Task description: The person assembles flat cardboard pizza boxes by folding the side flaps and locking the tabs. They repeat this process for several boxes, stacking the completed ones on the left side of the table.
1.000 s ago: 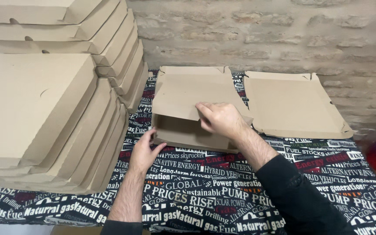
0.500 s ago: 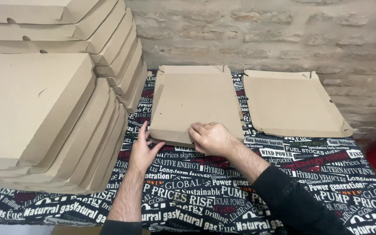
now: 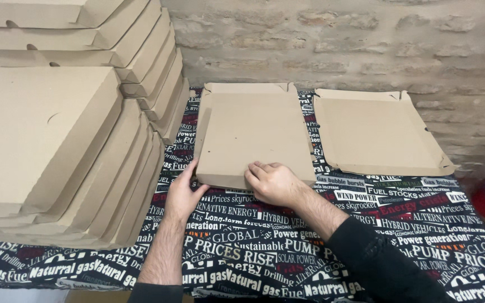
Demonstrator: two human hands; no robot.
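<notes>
Left hand (image 3: 182,193) is open, fingers up against the near-left corner of the box (image 3: 254,137), thumb by the front edge. The box sits closed and flat on the printed cloth (image 3: 321,247), right ahead of both hands, with its front edge running left-right. We'd say both hands are equally close, each touching it. Right hand (image 3: 273,182) lies palm-down, fingers spread loosely on the lid's near edge, pressing, not gripping. Forearms angle in from below. A flat unfolded box (image 3: 377,132) lies just beside, on the right.
</notes>
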